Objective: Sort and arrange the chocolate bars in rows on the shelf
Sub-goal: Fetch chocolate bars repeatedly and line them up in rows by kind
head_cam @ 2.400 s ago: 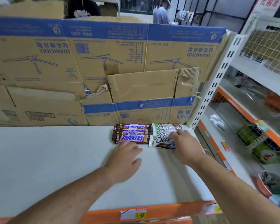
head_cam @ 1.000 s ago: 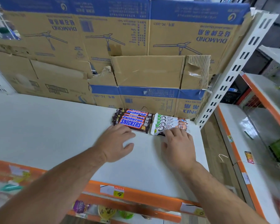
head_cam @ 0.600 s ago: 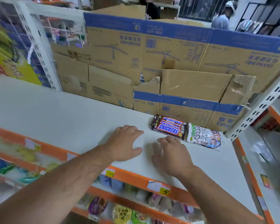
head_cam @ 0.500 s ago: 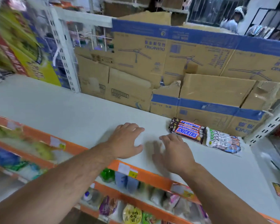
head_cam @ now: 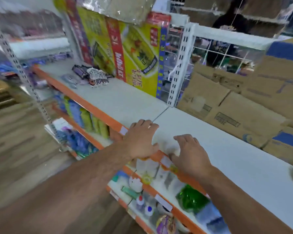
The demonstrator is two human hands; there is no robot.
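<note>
The view is blurred by motion. My left hand (head_cam: 141, 139) rests open over the orange front edge of the white shelf (head_cam: 235, 159), holding nothing. My right hand (head_cam: 190, 152) hovers beside it with fingers loosely bent, also holding nothing. A loose heap of chocolate bars (head_cam: 91, 76) in dark and silver wrappers lies on the neighbouring shelf section (head_cam: 123, 100) to the far left, well beyond both hands. The sorted Snickers and Dove rows are out of view.
Cardboard boxes (head_cam: 240, 105) line the shelf's back on the right. A yellow and red carton (head_cam: 134, 53) stands behind the loose bars. A white slotted upright (head_cam: 178, 68) divides the sections. Lower shelves (head_cam: 152, 196) hold packaged goods. Wooden floor lies at left.
The view has swung left, so the sorted Snickers and Dove rows have left the frame. Both hands have drawn back from them to the shelf's front edge. The loose heap has come into view.
</note>
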